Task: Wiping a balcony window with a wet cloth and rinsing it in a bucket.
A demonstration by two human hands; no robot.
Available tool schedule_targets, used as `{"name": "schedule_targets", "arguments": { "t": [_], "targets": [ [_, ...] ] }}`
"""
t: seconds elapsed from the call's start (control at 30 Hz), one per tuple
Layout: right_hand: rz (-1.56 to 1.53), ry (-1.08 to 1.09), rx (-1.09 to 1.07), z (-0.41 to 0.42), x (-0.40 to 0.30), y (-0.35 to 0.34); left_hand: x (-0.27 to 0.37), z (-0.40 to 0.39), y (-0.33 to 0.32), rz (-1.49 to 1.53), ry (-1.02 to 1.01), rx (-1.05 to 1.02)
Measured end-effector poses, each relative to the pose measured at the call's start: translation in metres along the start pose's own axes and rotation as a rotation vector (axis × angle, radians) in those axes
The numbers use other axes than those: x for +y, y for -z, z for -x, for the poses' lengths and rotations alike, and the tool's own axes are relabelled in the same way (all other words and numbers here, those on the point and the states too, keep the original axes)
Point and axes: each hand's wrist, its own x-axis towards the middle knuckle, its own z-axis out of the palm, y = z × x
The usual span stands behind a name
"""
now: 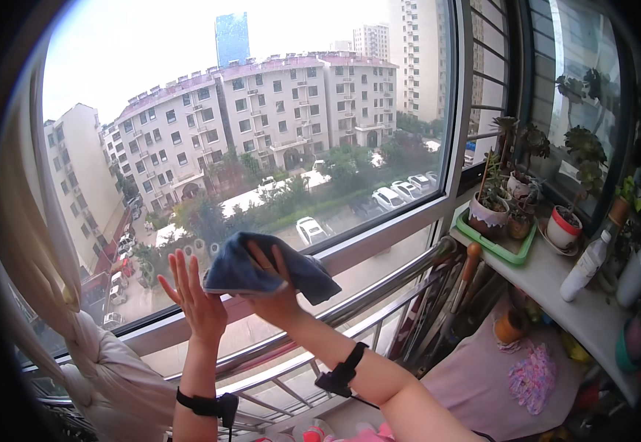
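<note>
A blue cloth (243, 265) is gripped in my right hand (276, 295), two of whose fingers show over its folds. Part of the cloth hangs down to the right of that hand. Just left of it, my left hand (196, 293) is raised with its fingers apart and nothing in it; its thumb side is close to the cloth, and I cannot tell whether they touch. Both hands are in front of the lower part of a large window pane (276, 116), above the window frame's bottom rail (375, 232). Whether the cloth meets the glass is unclear.
A metal railing (364, 309) runs below the window. Knotted cream curtains (91, 353) hang at the left. On the right, a ledge (552, 276) holds a green tray (497, 251) of potted succulents, a red-rimmed pot (563, 235) and a white bottle (585, 271). A wooden-handled tool (468, 265) leans beneath.
</note>
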Motion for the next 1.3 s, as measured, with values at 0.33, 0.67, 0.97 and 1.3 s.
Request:
{"name": "schedule_targets", "arguments": {
  "t": [0.33, 0.67, 0.97, 1.3],
  "targets": [
    [0.362, -0.048, 0.190, 0.037, 0.206, 0.170, 0.009, 0.004, 0.002, -0.178, -0.081, -0.110],
    [0.235, -0.432, 0.704, 0.061, 0.260, 0.157, 0.014, 0.000, -0.005, -0.247, -0.109, -0.170],
    [0.024, -1.202, 0.545, 0.063, 0.232, 0.165, 0.013, -0.001, -0.007, -0.240, -0.117, -0.146],
    [0.631, -0.597, 0.407, -0.096, 0.342, 0.265, 0.014, 0.000, -0.007, -0.348, -0.153, -0.145]
  ]
}}
